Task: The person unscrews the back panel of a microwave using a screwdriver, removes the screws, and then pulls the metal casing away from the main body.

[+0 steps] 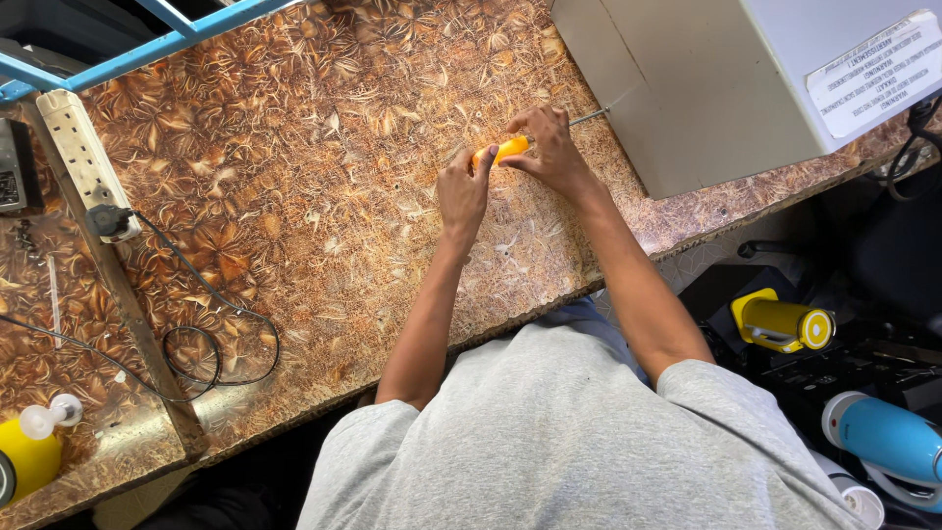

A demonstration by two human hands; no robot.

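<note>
Head view: right hand [551, 149] clenched around the orange handle of a screwdriver [510, 148], fingers wrapped over its far end. Thin metal shaft runs from the hand toward the lower front edge of a grey metal box [677, 88], its tip at or just against that edge; actual contact cannot be resolved. Left hand [463, 188] sits just beside the right, fingertips pressed on the near end of the orange handle, so both hands grasp the same tool. Screwdriver lies low over the surface [294, 196], a brown patterned top, near its far right part. Grey box stands on the far right corner of the surface and bears a white label.

Well apart, along the left edge: white power strip [77, 147] with a black plug in it, black cable [211, 339] looping toward the near edge. Yellow bottle [29, 456] at the near left corner. Off the surface, to the right and lower: yellow cylindrical tool [782, 324], blue tool [888, 437].
</note>
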